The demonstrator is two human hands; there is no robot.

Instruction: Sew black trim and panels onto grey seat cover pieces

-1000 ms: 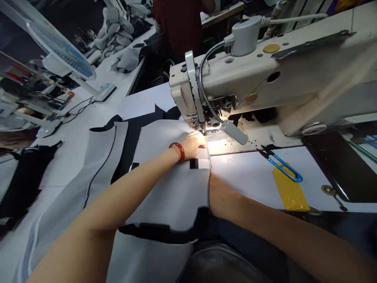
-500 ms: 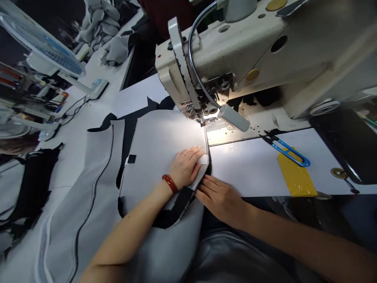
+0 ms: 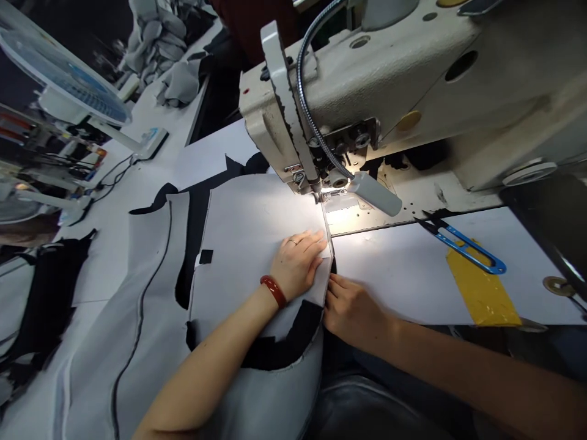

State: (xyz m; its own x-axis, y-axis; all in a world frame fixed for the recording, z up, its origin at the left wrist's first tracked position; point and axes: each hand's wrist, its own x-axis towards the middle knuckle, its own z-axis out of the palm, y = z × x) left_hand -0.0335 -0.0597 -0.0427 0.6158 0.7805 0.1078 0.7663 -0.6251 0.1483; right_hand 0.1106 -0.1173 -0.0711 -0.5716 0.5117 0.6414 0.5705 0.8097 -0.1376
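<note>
A light-grey fabric panel (image 3: pixel 243 226) with black patches lies under the needle area of the sewing machine (image 3: pixel 316 192), its right edge running down from the presser foot. My left hand (image 3: pixel 300 263), with a ring and a red bangle, rests flat on the panel near that edge, fingers stretched toward the machine. Just below and to the right, my right hand (image 3: pixel 353 308) has its fingers curled at the panel's right edge, holding it; the thumb is hidden. The panel's lower part, with a curved black strip (image 3: pixel 287 339), hangs toward my lap.
Blue thread snips (image 3: pixel 472 247) lie on yellow tape (image 3: pixel 481 290) at the right, near a dark flat object (image 3: pixel 550 226). A long grey piece with dark piping (image 3: pixel 147 293) spreads at the left. A fan (image 3: pixel 77 79) and piled grey pieces (image 3: pixel 156 43) stand farther back.
My right hand has gone from flattened fingers to curled ones at the panel's edge. The panel's lower right part has swung straighter, in line with the seam edge. The view has shifted slightly.
</note>
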